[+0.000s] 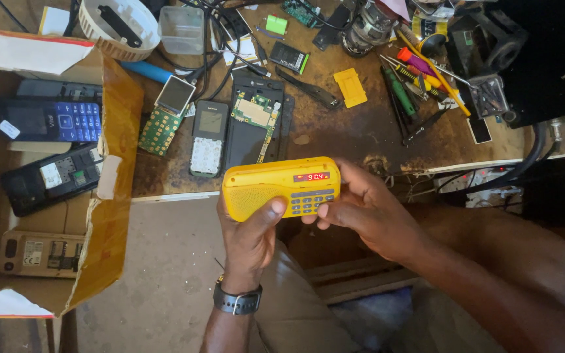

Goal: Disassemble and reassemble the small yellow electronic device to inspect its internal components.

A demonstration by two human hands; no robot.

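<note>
A small yellow radio [276, 186] with a lit red display and grey buttons is held in both hands just in front of the bench edge. My left hand [248, 238], with a black watch on its wrist, grips the radio's speaker end, the thumb lying on its face. My right hand [364, 212] holds the other end from below and behind, and its thumb rests at the grey buttons.
The worn bench [335, 137] carries opened phones [208, 138], a bare circuit board in a black frame [255, 121], screwdrivers [420, 75], cables and small parts. An open cardboard box [109, 189] at the left holds several old phones.
</note>
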